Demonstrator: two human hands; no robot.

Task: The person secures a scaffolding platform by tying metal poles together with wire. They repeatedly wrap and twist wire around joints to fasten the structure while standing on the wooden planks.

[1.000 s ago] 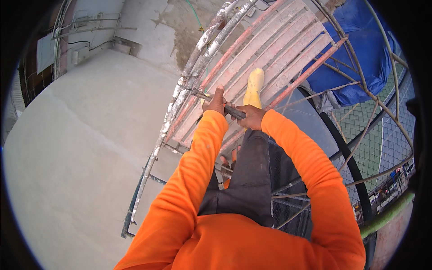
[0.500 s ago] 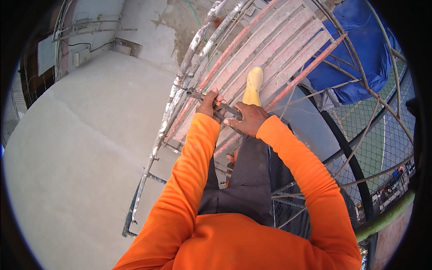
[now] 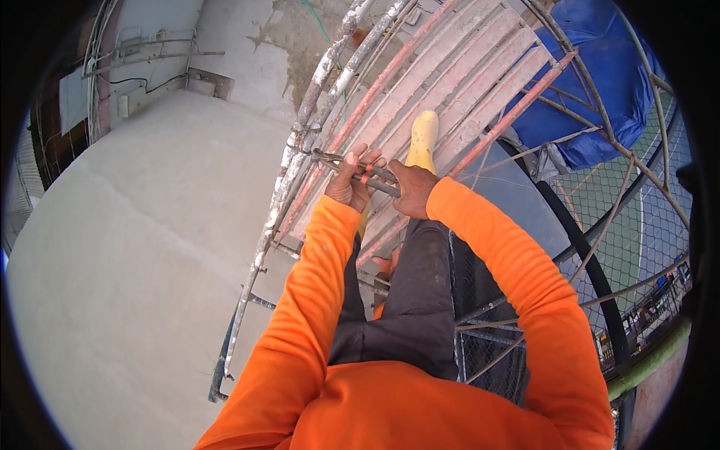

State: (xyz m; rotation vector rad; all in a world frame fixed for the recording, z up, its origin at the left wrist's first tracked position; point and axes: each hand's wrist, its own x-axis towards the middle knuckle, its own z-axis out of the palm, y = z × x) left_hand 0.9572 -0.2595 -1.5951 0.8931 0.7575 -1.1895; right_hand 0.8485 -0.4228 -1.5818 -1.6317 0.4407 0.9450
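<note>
Long-handled pincers (image 3: 361, 178) with dark handles and orange bands lie across both my hands. Around the ends of the handles, my right hand (image 3: 415, 189) is closed. My left hand (image 3: 352, 180) holds them loosely nearer the jaws, its thumb over a handle and its fingers partly spread. The handles stand apart. The jaws point left, close to a paint-splashed scaffold pole (image 3: 283, 176). A dark wire tie (image 3: 301, 137) shows where poles meet just above the jaws; whether the jaws touch anything I cannot tell.
Under me is a reddish slatted platform (image 3: 450, 82), where a yellow boot (image 3: 424, 139) stands. A grey concrete surface (image 3: 150, 225) spreads out on the left. At the right are a blue tarp (image 3: 600, 82), crossing metal braces (image 3: 622, 154) and chain-link fencing (image 3: 607, 202).
The pincers' handles have spread apart. My left fingers have loosened and stretched out, while my right hand has shifted slightly and stays on the handle ends.
</note>
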